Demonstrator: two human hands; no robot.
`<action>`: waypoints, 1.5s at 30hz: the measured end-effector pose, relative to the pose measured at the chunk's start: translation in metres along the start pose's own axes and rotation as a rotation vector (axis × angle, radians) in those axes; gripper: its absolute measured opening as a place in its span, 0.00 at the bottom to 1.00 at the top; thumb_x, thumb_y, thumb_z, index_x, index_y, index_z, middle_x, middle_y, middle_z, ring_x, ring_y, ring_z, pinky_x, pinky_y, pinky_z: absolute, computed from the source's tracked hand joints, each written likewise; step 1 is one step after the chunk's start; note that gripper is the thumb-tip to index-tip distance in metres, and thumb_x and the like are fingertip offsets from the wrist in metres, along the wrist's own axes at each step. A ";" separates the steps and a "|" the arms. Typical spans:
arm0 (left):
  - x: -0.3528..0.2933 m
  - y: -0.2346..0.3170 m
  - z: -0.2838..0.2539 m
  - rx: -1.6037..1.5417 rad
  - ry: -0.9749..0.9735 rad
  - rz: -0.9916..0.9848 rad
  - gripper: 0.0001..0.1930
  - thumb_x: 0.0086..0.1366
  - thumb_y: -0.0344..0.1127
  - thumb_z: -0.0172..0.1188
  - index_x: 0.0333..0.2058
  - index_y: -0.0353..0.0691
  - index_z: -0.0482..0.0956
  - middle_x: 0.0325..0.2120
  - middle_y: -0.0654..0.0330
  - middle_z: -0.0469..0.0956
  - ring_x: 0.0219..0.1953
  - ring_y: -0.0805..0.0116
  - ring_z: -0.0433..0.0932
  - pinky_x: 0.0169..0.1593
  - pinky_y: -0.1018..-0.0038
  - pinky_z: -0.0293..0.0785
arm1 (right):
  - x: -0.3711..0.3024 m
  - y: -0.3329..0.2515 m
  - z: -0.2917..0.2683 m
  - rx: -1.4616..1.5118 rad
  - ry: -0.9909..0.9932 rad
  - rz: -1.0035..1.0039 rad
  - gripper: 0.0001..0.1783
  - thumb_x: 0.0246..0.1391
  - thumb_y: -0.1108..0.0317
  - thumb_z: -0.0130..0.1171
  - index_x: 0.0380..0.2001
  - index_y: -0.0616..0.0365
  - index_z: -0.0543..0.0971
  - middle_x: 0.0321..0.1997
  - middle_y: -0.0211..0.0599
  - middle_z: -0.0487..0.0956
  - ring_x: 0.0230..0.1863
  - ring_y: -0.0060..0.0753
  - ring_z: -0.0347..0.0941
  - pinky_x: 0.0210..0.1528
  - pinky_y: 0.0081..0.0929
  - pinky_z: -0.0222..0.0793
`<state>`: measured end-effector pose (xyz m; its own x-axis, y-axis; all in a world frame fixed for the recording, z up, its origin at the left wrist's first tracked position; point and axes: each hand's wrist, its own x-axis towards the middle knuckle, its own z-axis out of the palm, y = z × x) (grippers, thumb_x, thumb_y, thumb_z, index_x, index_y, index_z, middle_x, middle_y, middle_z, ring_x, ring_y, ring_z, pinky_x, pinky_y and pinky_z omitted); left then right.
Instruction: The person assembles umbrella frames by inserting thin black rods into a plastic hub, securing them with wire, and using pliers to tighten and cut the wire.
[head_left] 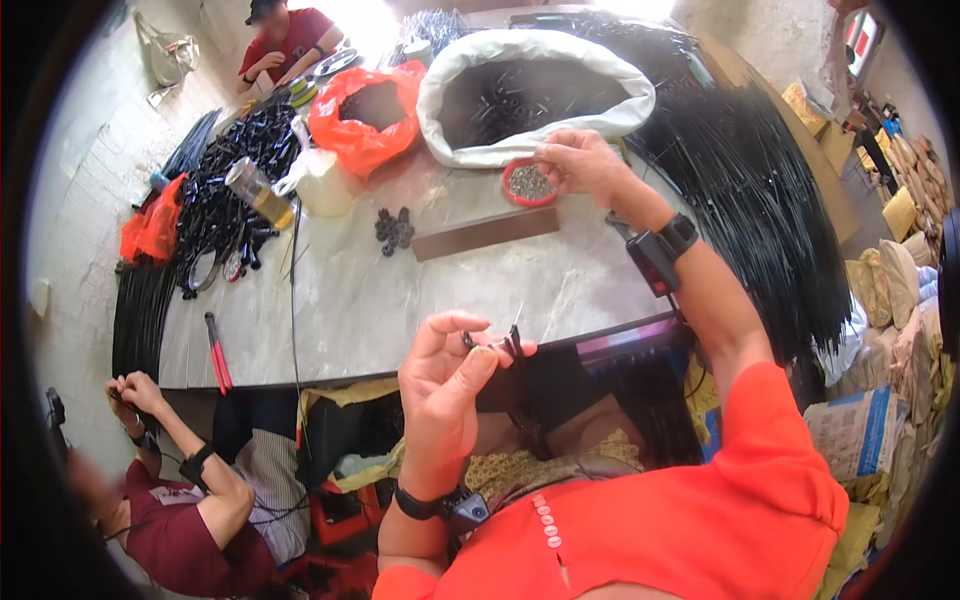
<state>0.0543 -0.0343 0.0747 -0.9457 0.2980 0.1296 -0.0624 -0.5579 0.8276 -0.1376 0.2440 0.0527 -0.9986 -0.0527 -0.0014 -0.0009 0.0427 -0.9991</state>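
My left hand (pixel 445 385) is held up in front of my body, near the table's front edge. Its thumb and fingers pinch a small black part (pixel 514 343), from which a thin, light-coloured pin or wire sticks up. My right hand (pixel 585 168) reaches across the table to a small round red dish (pixel 507 190) of tiny silvery metal pieces (pixel 530 181). Its fingertips are pinched together at the dish's right side; whatever they hold is too small to make out. Just behind the dish stands a large white sack (pixel 440 140), rolled open, with dark pieces inside.
A brown bar (pixel 485 234) and a cluster of black parts (pixel 394 231) lie mid-table. Black rods (pixel 745 170) cover the right side; black parts (pixel 235 150) pile up at left. Red-handled pliers (pixel 218 355) lie at the front left. Co-workers sit left (pixel 190 510) and far (pixel 295 40).
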 end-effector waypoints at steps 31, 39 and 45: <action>-0.008 0.016 -0.032 -0.097 0.004 -0.067 0.15 0.64 0.23 0.61 0.49 0.33 0.71 0.30 0.56 0.79 0.41 0.55 0.83 0.52 0.57 0.77 | 0.070 0.036 0.186 -1.046 -0.240 -0.402 0.11 0.49 0.58 0.64 0.28 0.53 0.84 0.32 0.40 0.83 0.39 0.47 0.80 0.42 0.42 0.74; -0.010 0.015 -0.030 -0.033 0.013 -0.031 0.14 0.65 0.24 0.60 0.49 0.32 0.71 0.30 0.56 0.80 0.41 0.56 0.83 0.52 0.58 0.76 | 0.051 0.010 0.147 -0.245 -0.384 -0.036 0.14 0.59 0.66 0.60 0.46 0.59 0.81 0.32 0.27 0.79 0.36 0.23 0.77 0.39 0.26 0.76; -0.010 0.011 -0.022 -0.031 -0.046 0.008 0.14 0.67 0.23 0.58 0.50 0.32 0.70 0.35 0.55 0.80 0.43 0.65 0.82 0.50 0.74 0.74 | -0.033 -0.035 0.100 0.396 -0.710 0.067 0.19 0.67 0.62 0.56 0.56 0.59 0.75 0.38 0.27 0.76 0.41 0.16 0.74 0.44 0.22 0.77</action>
<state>0.0558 -0.0606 0.0701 -0.9308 0.3279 0.1614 -0.0655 -0.5843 0.8089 -0.0995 0.1447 0.0831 -0.7242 -0.6881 0.0450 0.2088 -0.2810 -0.9367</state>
